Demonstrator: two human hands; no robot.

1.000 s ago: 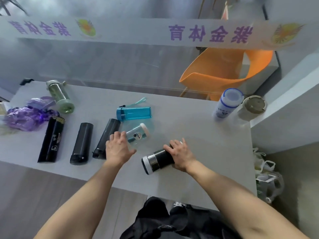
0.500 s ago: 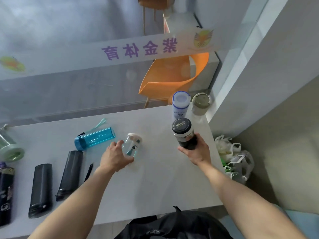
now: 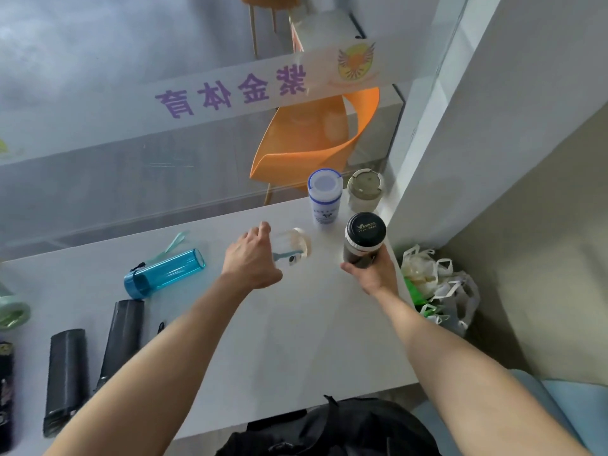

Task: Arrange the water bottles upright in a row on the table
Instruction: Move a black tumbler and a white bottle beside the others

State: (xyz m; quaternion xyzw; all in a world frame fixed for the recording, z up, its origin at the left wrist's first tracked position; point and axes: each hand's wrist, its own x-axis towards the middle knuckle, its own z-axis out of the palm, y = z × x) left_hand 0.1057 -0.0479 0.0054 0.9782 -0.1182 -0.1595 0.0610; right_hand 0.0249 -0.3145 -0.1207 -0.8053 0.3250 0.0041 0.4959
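Observation:
My right hand (image 3: 373, 274) grips a black flask (image 3: 363, 240) with a black lid, held upright near the table's right edge. My left hand (image 3: 251, 258) holds a small clear bottle (image 3: 292, 246) with a cream lid, tilted above the table. A white bottle with a blue rim (image 3: 324, 195) and a grey-lidded bottle (image 3: 365, 190) stand upright at the far right corner. A blue bottle (image 3: 164, 273), two black flasks (image 3: 123, 337) (image 3: 65, 376) and a green-lidded bottle (image 3: 13, 312) lie on their sides to the left.
The grey table (image 3: 296, 340) ends just right of the black flask, against a white wall (image 3: 493, 126). Plastic bags (image 3: 441, 287) sit on the floor below that edge. An orange chair (image 3: 312, 136) stands behind a glass partition. A black bag (image 3: 329, 429) lies at the near edge.
My right hand lifted the black flask from lying flat, stood it upright and carried it right toward the standing bottles. My left hand raised the clear bottle and moved it right.

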